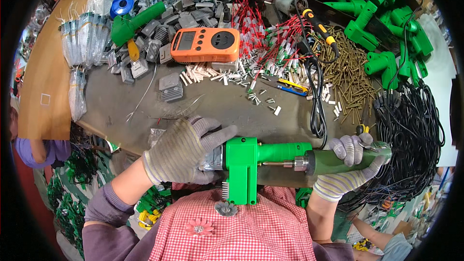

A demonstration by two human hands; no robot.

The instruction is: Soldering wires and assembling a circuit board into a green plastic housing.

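your gloved left hand [181,152] has its fingers clamped on a green plastic tool housing [246,162] at the desk's [212,111] near edge. your gloved right hand [348,164] grips a dark green electric screwdriver [338,160], tip at the housing. beyond lie an orange meter [205,45], brass pins [345,75] and black cables [411,130]; the screw is hidden.

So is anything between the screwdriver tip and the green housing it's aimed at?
Nothing visible. The right hand holds the electric screwdriver, its bit runs unobstructed to the green housing gripped by the left hand.
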